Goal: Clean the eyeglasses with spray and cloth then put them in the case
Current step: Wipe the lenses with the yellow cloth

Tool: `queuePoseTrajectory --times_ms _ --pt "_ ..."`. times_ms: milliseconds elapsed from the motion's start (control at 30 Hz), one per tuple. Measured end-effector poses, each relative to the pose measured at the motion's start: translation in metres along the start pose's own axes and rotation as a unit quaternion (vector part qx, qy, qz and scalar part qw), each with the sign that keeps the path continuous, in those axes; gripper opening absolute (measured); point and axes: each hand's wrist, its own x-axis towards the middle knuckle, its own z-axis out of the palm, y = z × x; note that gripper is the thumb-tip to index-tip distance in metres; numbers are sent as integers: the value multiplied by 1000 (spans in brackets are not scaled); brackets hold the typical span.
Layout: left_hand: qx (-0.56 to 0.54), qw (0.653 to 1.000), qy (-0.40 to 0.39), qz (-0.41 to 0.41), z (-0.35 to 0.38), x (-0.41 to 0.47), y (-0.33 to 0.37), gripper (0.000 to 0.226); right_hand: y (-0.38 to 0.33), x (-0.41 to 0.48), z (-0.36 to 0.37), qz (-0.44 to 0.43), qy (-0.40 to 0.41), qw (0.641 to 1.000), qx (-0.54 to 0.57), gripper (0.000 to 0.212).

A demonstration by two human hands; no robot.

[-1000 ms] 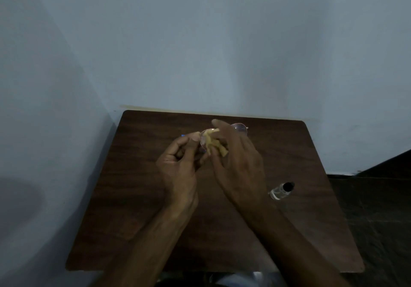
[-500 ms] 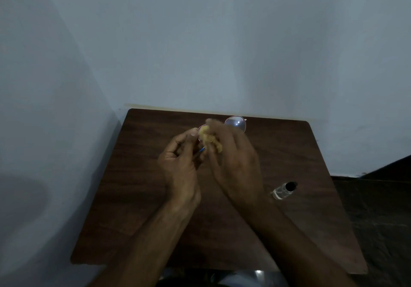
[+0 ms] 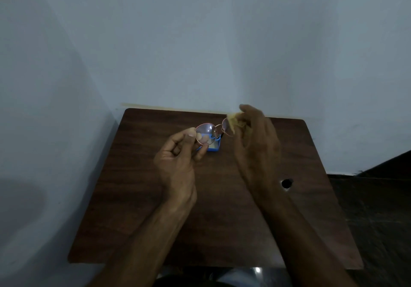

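Note:
Thin pink-rimmed eyeglasses (image 3: 206, 133) are held up above the far middle of the dark wooden table (image 3: 138, 197). My left hand (image 3: 178, 160) pinches the outer edge of the left lens between thumb and fingers. My right hand (image 3: 255, 140) presses a yellow cloth (image 3: 233, 120) against the right lens, which is mostly covered by it. A small blue object (image 3: 213, 145), perhaps the case, lies on the table just below the glasses. The spray bottle (image 3: 287, 183) lies right of my right wrist; only its black cap shows.
The table stands in a corner, with pale walls at the left and back. A dark floor (image 3: 378, 220) lies beyond the table's right edge.
My hands have moved apart. The right hand carried the cloth from the left lens over to the right lens, and the left lens and the blue object beneath are now uncovered.

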Motion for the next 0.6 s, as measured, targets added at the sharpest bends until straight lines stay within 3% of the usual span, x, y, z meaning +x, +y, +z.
queuePoseTrajectory --times_ms 67,167,300,433,567,600 --pt "9 1000 -8 13 1 -1 0 9 -2 1 -1 13 -22 1000 1 52" --pt "12 1000 -5 19 0 0 -1 10 -5 -11 1 -54 -59 997 -8 52" --pt "3 1000 -10 29 0 2 1 15 12 4 1 50 -2 999 12 47" --pt "6 999 -8 36 -3 4 2 15 -4 -9 3 -37 -81 996 18 45" --pt "30 997 -25 63 -5 5 1 18 5 13 6 85 -12 996 34 50" --pt "39 996 -30 74 -5 5 2 19 2 14 6 80 -17 996 40 51"
